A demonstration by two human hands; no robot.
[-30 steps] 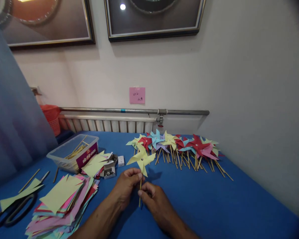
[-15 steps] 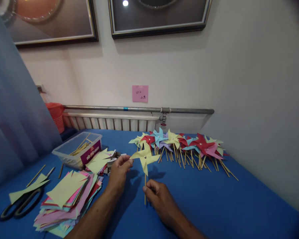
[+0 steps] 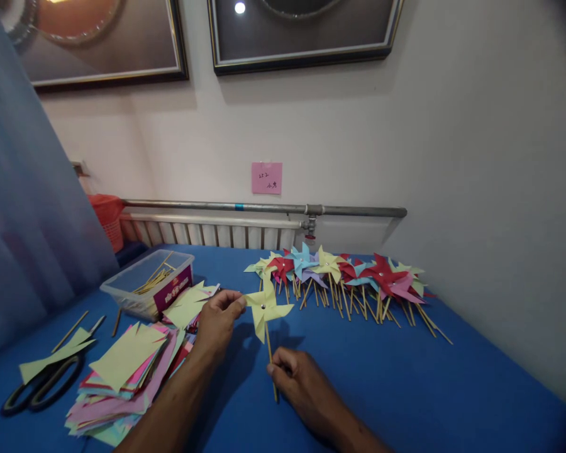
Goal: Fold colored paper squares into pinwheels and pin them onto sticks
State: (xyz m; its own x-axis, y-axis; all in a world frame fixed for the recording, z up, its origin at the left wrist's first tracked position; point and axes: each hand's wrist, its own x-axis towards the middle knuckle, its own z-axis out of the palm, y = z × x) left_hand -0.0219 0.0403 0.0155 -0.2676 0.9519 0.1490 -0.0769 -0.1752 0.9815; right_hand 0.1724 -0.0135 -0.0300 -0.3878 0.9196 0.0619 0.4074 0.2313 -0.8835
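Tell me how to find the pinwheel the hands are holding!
Start at the blue table and look in front of the long row of finished pinwheels by the wall. The yellow pinwheel stands alone: the right hand grips its stick, the left hand pinches one blade.

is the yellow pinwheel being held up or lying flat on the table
Held up. The right hand grips its stick, which leans slightly, and the left hand pinches a blade of the yellow pinwheel, lifted above the blue table.
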